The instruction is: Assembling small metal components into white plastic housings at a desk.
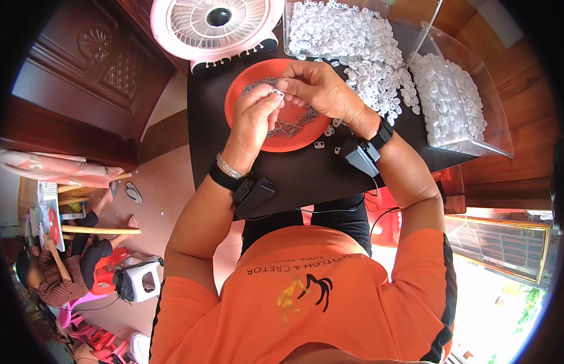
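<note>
Over the round red plate (282,145), my two hands meet fingertip to fingertip. A small white plastic piece with two holes (278,93) is pinched between the thumb and finger of my left hand (251,121). My right hand (323,91) is closed in a pinch right beside that piece; what its fingertips hold, if anything, is too small to make out. Thin grey metal-looking parts (288,129) lie in a loose ring on the plate below. Loose white two-holed pieces (376,85) are heaped on the dark table to the right of the plate.
Two clear bins of white pieces stand at the back (342,30) and right (449,100). A pink-white fan (218,17) stands behind the plate. Black devices (254,193) are strapped to both wrists, with cables below. Another person (66,273) sits at far left.
</note>
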`<action>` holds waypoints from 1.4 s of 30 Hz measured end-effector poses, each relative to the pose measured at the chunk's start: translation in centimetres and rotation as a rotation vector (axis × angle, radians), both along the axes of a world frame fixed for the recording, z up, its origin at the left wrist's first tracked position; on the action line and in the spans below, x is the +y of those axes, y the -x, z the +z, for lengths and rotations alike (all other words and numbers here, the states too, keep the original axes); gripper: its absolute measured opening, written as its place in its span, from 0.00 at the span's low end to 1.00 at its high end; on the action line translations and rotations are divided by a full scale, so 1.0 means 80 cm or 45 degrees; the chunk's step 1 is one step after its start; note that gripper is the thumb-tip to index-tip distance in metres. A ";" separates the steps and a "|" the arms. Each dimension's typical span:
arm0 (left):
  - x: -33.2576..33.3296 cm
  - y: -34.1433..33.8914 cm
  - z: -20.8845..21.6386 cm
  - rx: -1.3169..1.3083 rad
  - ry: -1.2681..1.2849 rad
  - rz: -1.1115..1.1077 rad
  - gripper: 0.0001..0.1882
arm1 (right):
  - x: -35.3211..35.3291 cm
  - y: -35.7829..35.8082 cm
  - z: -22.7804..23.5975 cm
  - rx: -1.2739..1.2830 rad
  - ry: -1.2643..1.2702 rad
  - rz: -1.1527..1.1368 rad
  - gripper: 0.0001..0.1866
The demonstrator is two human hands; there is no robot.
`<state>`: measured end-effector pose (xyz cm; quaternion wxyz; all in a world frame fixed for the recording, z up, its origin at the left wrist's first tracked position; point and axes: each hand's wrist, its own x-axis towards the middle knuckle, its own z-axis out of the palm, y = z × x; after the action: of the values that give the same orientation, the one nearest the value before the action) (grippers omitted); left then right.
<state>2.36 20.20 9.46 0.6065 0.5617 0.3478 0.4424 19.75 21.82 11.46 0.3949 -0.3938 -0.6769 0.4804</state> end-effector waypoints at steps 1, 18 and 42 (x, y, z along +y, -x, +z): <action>-0.001 -0.001 0.001 0.000 0.001 0.000 0.10 | 0.001 0.000 -0.002 0.000 0.001 0.000 0.10; 0.004 0.002 -0.003 0.064 -0.009 0.008 0.10 | 0.000 0.002 -0.004 -0.046 -0.004 0.050 0.10; 0.005 0.006 0.004 -0.077 0.066 0.103 0.11 | 0.041 -0.118 -0.007 -1.320 -0.358 -0.224 0.10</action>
<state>1.87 20.63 9.79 0.6128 0.5176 0.3630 0.4741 29.17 25.06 10.93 0.0970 -0.5776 -0.8052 0.0934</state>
